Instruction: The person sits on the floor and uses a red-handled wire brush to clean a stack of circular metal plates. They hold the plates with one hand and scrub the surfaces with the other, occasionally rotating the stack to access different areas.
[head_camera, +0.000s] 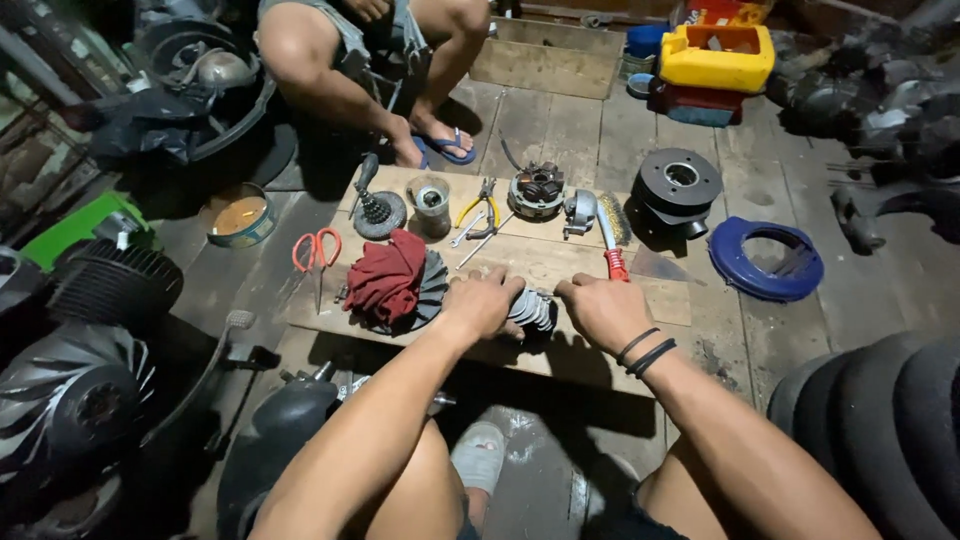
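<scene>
Head view: at frame centre my left hand (484, 305) and right hand (600, 310) close from either side on a finned metal part (532, 308) at the near edge of the wooden board (560, 262); both sets of fingers are curled shut over it, knuckles up; I judge that even pressure on both sides keeps it from tipping; a red rag (388, 276) lies just left, red-handled scissors (316, 250) further left.
</scene>
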